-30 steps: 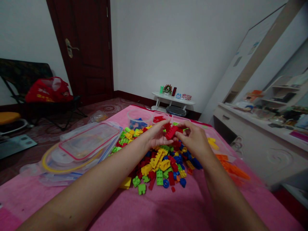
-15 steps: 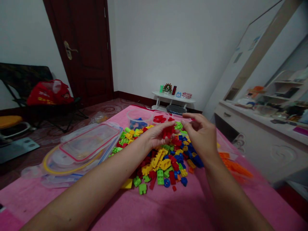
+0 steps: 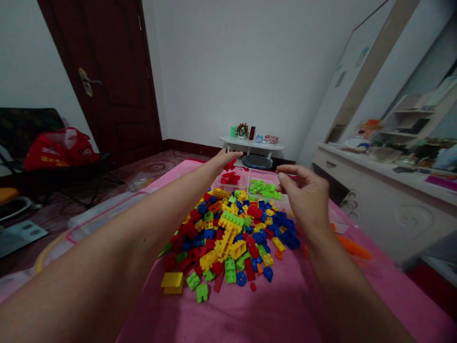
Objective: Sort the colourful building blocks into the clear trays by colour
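Observation:
My left hand (image 3: 222, 161) is stretched out over a clear container (image 3: 244, 177) at the far side of the table. Red building bricks (image 3: 229, 165) show right at its palm, the fingers partly hidden behind the hand. More red bricks (image 3: 230, 178) lie inside that container. To the right, my right hand (image 3: 303, 188) hovers beside a second clear container (image 3: 273, 176) with light green bricks (image 3: 264, 188) in it. Its thumb and index fingertips are pinched close; anything between them is too small to name. A mixed pile of bricks (image 3: 228, 233) spreads below both hands.
Clear lids (image 3: 82, 233) lie at left, partly behind my left forearm. Orange pieces (image 3: 353, 247) are on the pink cloth (image 3: 228, 319) at right. A white dresser (image 3: 374, 205) stands to the right, a small white table (image 3: 250, 142) by the far wall.
My left hand has moved forward and away from above the pile, carrying red bricks to the far container. My right hand stays near the green bricks' container. The view has shifted slightly.

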The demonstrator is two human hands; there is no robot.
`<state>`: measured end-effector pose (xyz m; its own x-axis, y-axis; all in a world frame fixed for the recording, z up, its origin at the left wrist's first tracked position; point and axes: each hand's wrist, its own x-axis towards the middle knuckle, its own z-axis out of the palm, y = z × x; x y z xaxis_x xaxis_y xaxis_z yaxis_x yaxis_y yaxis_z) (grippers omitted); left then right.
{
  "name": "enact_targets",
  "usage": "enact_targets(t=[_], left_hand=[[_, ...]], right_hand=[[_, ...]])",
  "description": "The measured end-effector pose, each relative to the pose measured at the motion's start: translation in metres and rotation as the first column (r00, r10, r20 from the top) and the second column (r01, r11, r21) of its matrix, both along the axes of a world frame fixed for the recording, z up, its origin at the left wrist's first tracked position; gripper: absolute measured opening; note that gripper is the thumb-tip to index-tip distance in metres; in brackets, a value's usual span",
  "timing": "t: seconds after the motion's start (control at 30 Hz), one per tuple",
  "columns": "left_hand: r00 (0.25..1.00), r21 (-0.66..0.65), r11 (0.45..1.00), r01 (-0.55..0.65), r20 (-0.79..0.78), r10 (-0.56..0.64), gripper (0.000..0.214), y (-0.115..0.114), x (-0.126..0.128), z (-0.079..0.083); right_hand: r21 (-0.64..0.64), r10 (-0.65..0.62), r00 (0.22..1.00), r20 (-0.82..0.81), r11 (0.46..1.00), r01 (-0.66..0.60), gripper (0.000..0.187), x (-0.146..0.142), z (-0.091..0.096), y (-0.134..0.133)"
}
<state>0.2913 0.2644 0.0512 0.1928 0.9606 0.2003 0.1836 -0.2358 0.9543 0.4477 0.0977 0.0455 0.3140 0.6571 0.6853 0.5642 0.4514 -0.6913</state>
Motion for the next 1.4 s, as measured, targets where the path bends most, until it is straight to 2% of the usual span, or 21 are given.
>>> enact_targets(t=[0.1,0.2,0.27,0.37,0.47,0.53,0.6,0.7,0.83,0.9,0.97,1.0,1.03,1.1,1.13,1.2,1.3,1.4], left_hand=[[0.998,0.060,0.998,0.000,-0.061,0.003,0.048,-0.015,0.004,-0.008],[0.963,0.126,0.973,0.195,-0.212,-0.166,0.037,-0.041,0.003,-0.020],[0.912,0.192,0.936,0.294,-0.348,-0.215,0.029,-0.058,-0.002,-0.026],[0.831,0.290,0.903,0.318,-0.544,-0.118,0.029,-0.079,-0.017,-0.031],[0.735,0.327,0.890,0.319,-0.678,-0.014,0.036,-0.091,-0.035,-0.035],[0.689,0.310,0.889,0.337,-0.724,-0.009,0.040,-0.094,-0.043,-0.038],[0.676,0.278,0.892,0.356,-0.736,-0.041,0.040,-0.093,-0.047,-0.039],[0.745,0.242,0.905,0.351,-0.657,-0.113,0.035,-0.091,-0.049,-0.035],[0.940,0.264,0.941,0.213,-0.318,-0.124,0.025,-0.094,-0.052,-0.016],[0.988,0.288,0.950,0.119,-0.129,-0.084,0.024,-0.101,-0.058,-0.002],[0.998,0.285,0.957,0.045,0.020,-0.053,0.024,-0.109,-0.066,0.012],[0.996,0.280,0.960,0.018,0.077,-0.041,0.024,-0.113,-0.070,0.019],[0.992,0.276,0.961,-0.003,0.121,-0.031,0.024,-0.117,-0.073,0.024],[0.985,0.280,0.960,-0.032,0.172,-0.017,0.022,-0.122,-0.078,0.032],[0.983,0.284,0.958,-0.041,0.182,-0.012,0.021,-0.124,-0.080,0.034],[0.983,0.288,0.957,-0.045,0.182,-0.009,0.019,-0.125,-0.079,0.034],[0.988,0.276,0.961,-0.025,0.153,-0.018,0.018,-0.123,-0.074,0.030],[0.992,0.262,0.965,-0.012,0.125,-0.022,0.016,-0.122,-0.067,0.026]], right_hand=[[-0.087,0.021,0.995,0.101,0.996,-0.012,0.021,0.005,-0.008,0.007],[-0.178,0.087,0.968,0.236,0.983,-0.045,0.016,0.005,-0.015,0.011],[-0.241,0.137,0.945,0.298,0.968,-0.064,0.014,0.003,-0.017,0.012],[-0.351,0.211,0.902,0.376,0.934,-0.072,0.018,0.000,-0.022,0.013],[-0.400,0.258,0.825,0.503,0.916,-0.043,0.027,-0.001,-0.034,0.014],[-0.413,0.288,0.758,0.585,0.910,-0.028,0.037,-0.001,-0.046,0.016],[-0.443,0.329,0.698,0.636,0.896,-0.019,0.042,-0.001,-0.057,0.018],[-0.461,0.320,0.669,0.671,0.887,0.038,0.035,-0.002,-0.061,0.020],[-0.374,0.203,0.719,0.665,0.924,0.084,0.024,-0.019,-0.038,0.008],[-0.366,0.243,0.747,0.619,0.931,0.000,0.021,-0.038,-0.025,-0.007],[-0.392,0.395,0.728,0.560,0.901,-0.188,0.020,-0.065,-0.019,-0.025],[-0.406,0.480,0.687,0.545,0.868,-0.285,0.020,-0.079,-0.020,-0.035],[-0.445,0.567,0.613,0.550,0.820,-0.360,0.020,-0.093,-0.024,-0.045],[-0.510,0.656,0.477,0.585,0.755,-0.412,0.019,-0.119,-0.037,-0.061],[-0.534,0.664,0.422,0.617,0.747,-0.395,0.019,-0.130,-0.044,-0.067],[-0.542,0.641,0.346,0.685,0.766,-0.346,0.017,-0.143,-0.057,-0.074],[-0.536,0.619,0.302,0.725,0.783,-0.316,0.016,-0.146,-0.067,-0.077],[-0.564,0.657,0.245,0.713,0.745,-0.356,0.014,-0.143,-0.068,-0.080]])
